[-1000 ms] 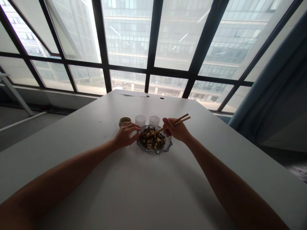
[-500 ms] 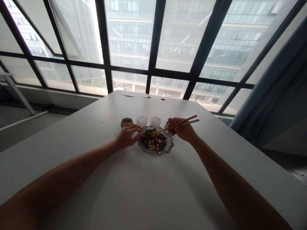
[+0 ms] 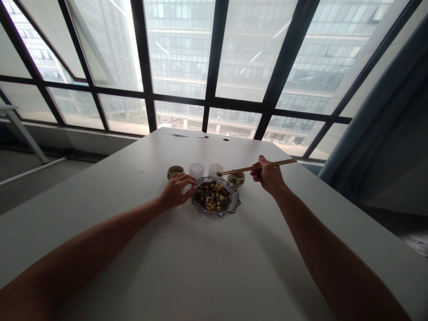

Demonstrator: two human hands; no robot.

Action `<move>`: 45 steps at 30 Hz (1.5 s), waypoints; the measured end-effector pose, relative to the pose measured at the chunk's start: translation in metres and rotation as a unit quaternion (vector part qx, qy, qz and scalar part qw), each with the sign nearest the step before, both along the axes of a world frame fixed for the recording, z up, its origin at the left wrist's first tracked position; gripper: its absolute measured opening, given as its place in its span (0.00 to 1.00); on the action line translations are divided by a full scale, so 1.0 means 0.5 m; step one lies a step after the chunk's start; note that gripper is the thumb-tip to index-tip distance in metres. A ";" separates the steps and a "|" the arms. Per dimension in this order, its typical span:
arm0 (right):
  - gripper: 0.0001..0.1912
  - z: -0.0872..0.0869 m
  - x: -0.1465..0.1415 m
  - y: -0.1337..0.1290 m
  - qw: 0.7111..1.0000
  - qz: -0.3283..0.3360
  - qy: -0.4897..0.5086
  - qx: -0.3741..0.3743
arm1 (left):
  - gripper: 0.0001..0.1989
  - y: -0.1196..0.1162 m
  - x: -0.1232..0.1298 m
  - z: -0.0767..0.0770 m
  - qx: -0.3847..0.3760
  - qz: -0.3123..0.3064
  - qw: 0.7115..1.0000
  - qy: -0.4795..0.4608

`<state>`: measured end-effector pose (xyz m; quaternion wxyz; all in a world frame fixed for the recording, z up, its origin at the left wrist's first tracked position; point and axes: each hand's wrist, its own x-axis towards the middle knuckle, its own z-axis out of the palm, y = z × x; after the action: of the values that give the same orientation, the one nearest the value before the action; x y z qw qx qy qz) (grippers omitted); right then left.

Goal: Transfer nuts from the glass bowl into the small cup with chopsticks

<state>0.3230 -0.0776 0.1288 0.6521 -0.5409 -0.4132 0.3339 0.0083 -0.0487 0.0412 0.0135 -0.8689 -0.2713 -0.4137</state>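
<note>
A scalloped clear glass bowl [image 3: 236, 204] stands on the table, filled with a mix of dark seeds and pale nuts [image 3: 214, 196]. My left hand [image 3: 178, 189] rests at its left rim, fingers stretched and apart, fingertips touching the edge. A pair of wooden chopsticks [image 3: 245, 169] is held in my right hand [image 3: 268, 174], to the right of the bowl. Their tips, close together, hover by the bowl's far rim with a small dark piece between them, perhaps a seed. Behind the bowl are two translucent cups, the left cup [image 3: 196, 170] and the right cup [image 3: 214, 168].
A small ceramic cup [image 3: 175, 170] sits beyond my left hand. Another ceramic cup [image 3: 236, 179] with dark characters stands under the chopsticks. White sheets [image 3: 183, 132] lie at the far edge of the white table [image 3: 207, 267]. A blue curtain [image 3: 371, 120] hangs at right.
My right hand has moved up and right, lifting the chopsticks out of the nuts and seeds with a small dark piece at the tips. My left hand stays at the rim.
</note>
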 end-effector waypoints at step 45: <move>0.33 0.047 0.087 -0.037 0.968 0.186 -0.158 0.051 | 0.44 0.180 0.370 0.105 -0.247 0.038 0.930 0.270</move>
<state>0.3663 -0.0960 0.1524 0.5316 -0.4662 -0.6208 0.3385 0.1931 0.0411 0.0939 -0.1135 -0.9127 -0.3839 -0.0822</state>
